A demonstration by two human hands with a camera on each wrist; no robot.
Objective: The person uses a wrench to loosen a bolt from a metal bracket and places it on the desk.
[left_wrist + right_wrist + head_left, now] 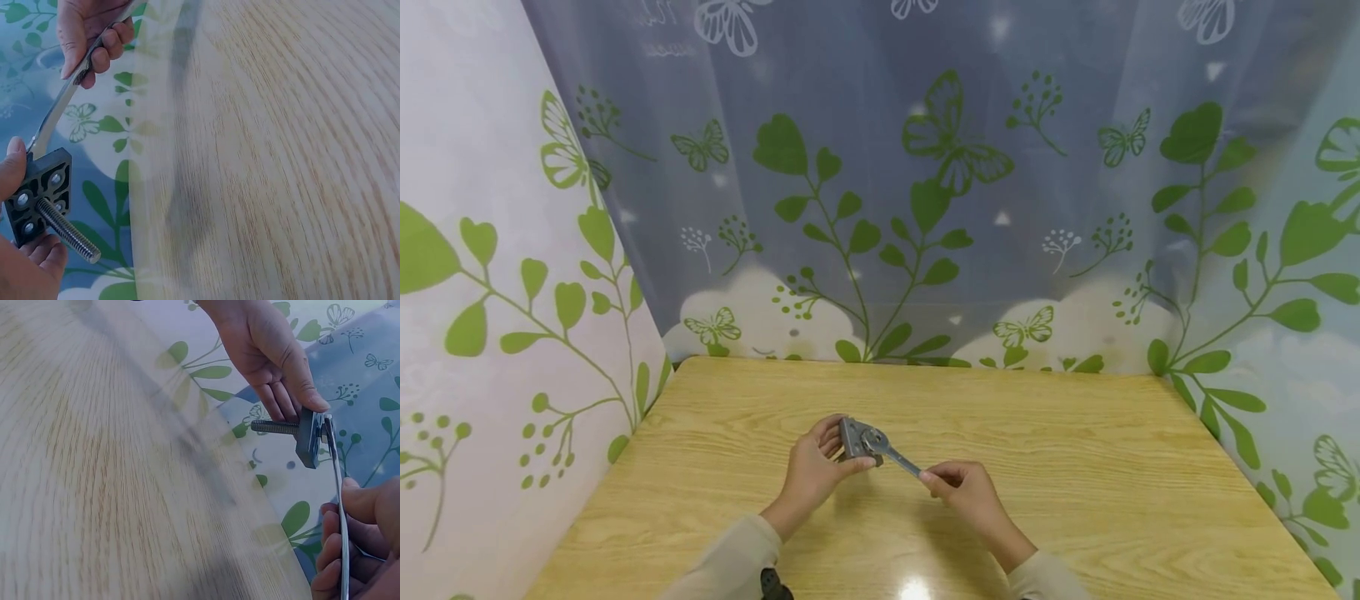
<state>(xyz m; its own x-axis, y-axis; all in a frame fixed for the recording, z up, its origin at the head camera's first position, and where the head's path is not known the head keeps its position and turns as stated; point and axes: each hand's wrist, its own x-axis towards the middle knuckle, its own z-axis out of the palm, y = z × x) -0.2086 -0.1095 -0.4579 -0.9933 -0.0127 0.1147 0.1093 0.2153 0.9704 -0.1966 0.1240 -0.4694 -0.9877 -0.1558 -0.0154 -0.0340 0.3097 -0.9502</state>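
Above the bench (pixel 1075 450), the left hand (pixel 812 471) is gripping the block (pixel 852 438) between thumb and fingers. A threaded rod (pixel 67 229) is sticking out of one face of the block, while the head of the wrench (pixel 901 460) is sitting at the opposite face. The right hand (pixel 968 497) is pinching the wrench's handle, its fingers curling round it. A leaf-patterned curtain (pixel 872 250) is hanging behind the bench.

Beige slvs (pixel 730 560), blk L wrist strap (pixel 772 584)

Leaf-and-butterfly-patterned curtains (pixel 872 183) hang behind and on both sides of a yellowish wood-grain table (pixel 1060 467).
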